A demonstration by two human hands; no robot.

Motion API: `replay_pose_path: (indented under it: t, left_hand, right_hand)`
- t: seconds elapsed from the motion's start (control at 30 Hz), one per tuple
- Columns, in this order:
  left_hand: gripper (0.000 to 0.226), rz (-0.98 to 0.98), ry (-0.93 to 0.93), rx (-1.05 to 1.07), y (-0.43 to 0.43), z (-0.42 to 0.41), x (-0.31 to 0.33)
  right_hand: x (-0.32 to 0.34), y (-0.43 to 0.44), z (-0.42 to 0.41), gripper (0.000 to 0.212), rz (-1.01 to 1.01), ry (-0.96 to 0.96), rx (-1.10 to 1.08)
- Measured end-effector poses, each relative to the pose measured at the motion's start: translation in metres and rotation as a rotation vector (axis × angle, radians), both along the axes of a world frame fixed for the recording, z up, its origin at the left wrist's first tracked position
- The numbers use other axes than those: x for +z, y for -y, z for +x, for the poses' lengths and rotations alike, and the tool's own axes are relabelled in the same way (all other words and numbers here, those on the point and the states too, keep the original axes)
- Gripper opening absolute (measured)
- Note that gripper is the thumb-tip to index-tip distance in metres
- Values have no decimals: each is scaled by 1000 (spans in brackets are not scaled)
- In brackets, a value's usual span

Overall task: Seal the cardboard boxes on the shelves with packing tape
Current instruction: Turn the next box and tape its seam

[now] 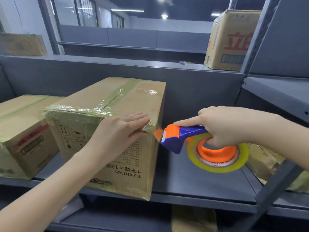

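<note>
A tall cardboard box (100, 114) stands on the grey shelf (200, 185), its top seam and front upper edge covered in clear yellowish tape. My left hand (120, 129) lies flat on the box's near right top edge, pressing the tape down. My right hand (230, 124) grips a blue and orange tape dispenser (180, 136) with a yellow tape roll (217, 153), its forefinger along the top. The dispenser's toothed cutter sits just right of the box's corner, beside the tape end.
A second taped box (21, 131) sits to the left on the same shelf. Another box (267, 163) lies behind my right arm at the right. The upper shelf holds a printed box (230, 41) at the right and one (20, 44) at the left. A shelf upright (250, 47) stands at right.
</note>
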State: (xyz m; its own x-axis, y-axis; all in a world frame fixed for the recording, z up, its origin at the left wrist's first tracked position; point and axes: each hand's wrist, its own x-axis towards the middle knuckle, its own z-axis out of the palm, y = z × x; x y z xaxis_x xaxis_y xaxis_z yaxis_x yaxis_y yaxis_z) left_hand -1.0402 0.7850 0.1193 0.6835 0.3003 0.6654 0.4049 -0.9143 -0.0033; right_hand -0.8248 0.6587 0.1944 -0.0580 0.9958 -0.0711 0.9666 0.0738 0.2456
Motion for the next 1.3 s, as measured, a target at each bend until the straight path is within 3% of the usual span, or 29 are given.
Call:
replay_pose_path:
  t: [0.17, 0.3, 0.57, 0.8, 0.9, 0.97, 1.03, 1.1, 1.2, 1.3]
  left_hand:
    - [36, -41, -39, -12, 6, -3, 3]
    - [54, -56, -93, -49, 13, -5, 9]
    - [50, -44, -92, -57, 17, -4, 13]
    - [48, 6, -98, -34, 15, -2, 11]
    - [52, 33, -113, -11, 16, -1, 12]
    - [51, 48, -104, -22, 15, -1, 12]
    - [48, 42, -78, -28, 14, -1, 9]
    - [43, 37, -15, -2, 15, 3, 6]
    - [34, 16, 76, 95, 19, 15, 4]
    - [37, 53, 45, 295, 26, 32, 8]
  right_hand:
    - [6, -18, -18, 82, -56, 37, -3]
    - [18, -28, -27, 78, -93, 93, -7]
    - [32, -47, -42, 71, -119, 296, 72]
    - [35, -50, -45, 68, -142, 360, 99]
    - [17, -46, -46, 56, -89, 424, 167]
    - [-10, -47, -48, 47, -176, 470, 223]
    - [-30, -50, -49, 57, -269, 388, 190]
    - [-32, -56, -45, 64, -283, 325, 158]
    - [-23, -63, -32, 57, -267, 334, 99]
    - [-14, -60, -29, 65, -254, 333, 18]
